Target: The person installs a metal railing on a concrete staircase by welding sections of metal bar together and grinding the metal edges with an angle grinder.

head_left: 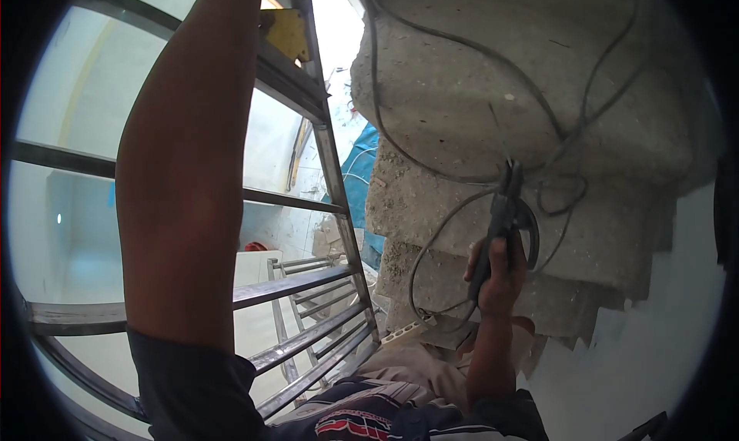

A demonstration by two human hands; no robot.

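My right hand (500,279) is closed around the grip of a dark welding electrode holder (506,210), with its jaws pointing away from me. A thin rod seems to stick out beyond the jaws, too faint to be sure. From the bottom of the grip a grey cable (413,279) loops off to the side. My left forearm (185,172) reaches up past the metal ladder (335,160), and its hand lies beyond the top edge of the picture. Near that forearm, a yellow plate (286,35) is fixed to the ladder.
Rough concrete steps (462,79) descend beneath me, with a long cable (493,52) lying in loops across them. A pale block with holes (404,333) lies by my legs. Farther below are a blue sheet (360,164), rubble and another ladder-like frame (315,295). A white wall (654,341) borders the steps.
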